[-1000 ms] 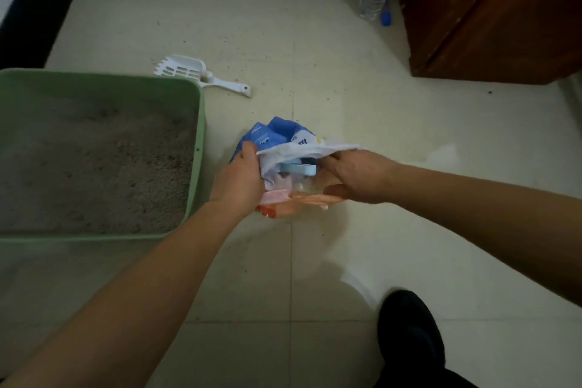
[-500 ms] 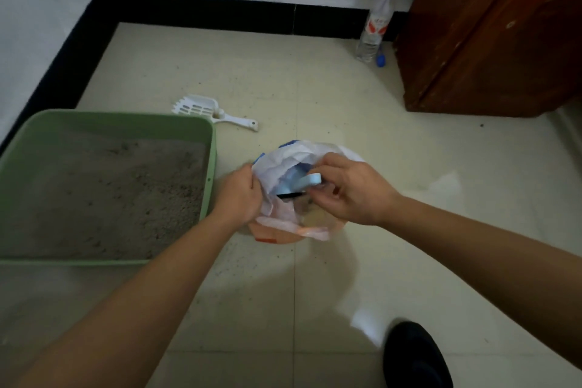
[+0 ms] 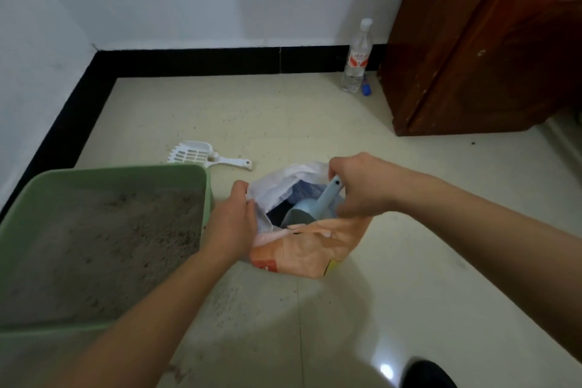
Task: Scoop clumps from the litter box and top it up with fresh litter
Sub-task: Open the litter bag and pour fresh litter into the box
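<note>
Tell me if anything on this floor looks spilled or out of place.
Yes. Dark litter grains are scattered on the tiles beside the green litter box, so some has spilled. The white slotted scoop lies loose on the tiles behind the box. Nothing looks damaged.

Green litter box (image 3: 126, 171) holds grey litter (image 3: 94, 246). Open orange bag (image 3: 302, 252) beside it, blue scoop (image 3: 310, 211) apparently inside. White scoop (image 3: 195, 153) behind.

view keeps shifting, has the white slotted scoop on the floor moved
No. The white slotted scoop lies just beyond the far right corner of the green litter box, as before.
</note>
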